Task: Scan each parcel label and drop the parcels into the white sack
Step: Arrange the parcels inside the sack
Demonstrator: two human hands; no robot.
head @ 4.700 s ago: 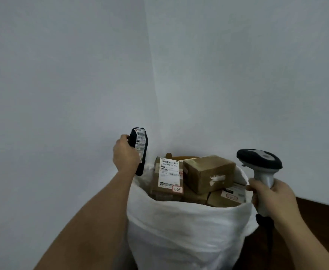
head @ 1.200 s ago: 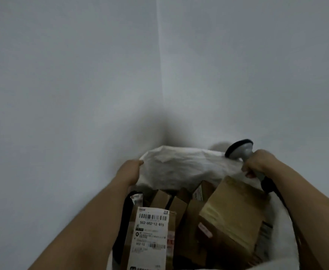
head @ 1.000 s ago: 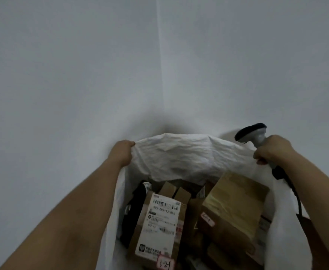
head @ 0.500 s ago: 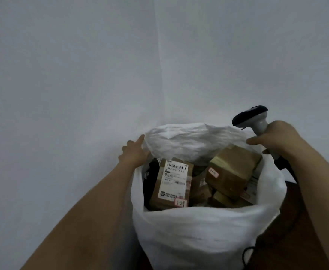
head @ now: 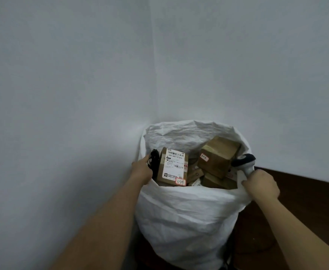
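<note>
Compared with half a second before, both hands are now lower on the white sack point(head: 189, 215): the left hand point(head: 142, 170) grips its left rim beside the black parcel point(head: 154, 159). The right hand point(head: 261, 185) holds the scanner point(head: 244, 164) and pinches the right rim. The labelled box point(head: 172, 166) and the brown box point(head: 218, 155) lie inside the sack, which stands in the corner.

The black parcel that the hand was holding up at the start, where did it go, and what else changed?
The left hand let the black parcel go into the sack; it now stands at the left wall inside. Both hands then pulled the sack's rim up and came back down to its sides. The right hand holds the scanner as before. The labelled box and the brown box stayed in the sack.
</note>
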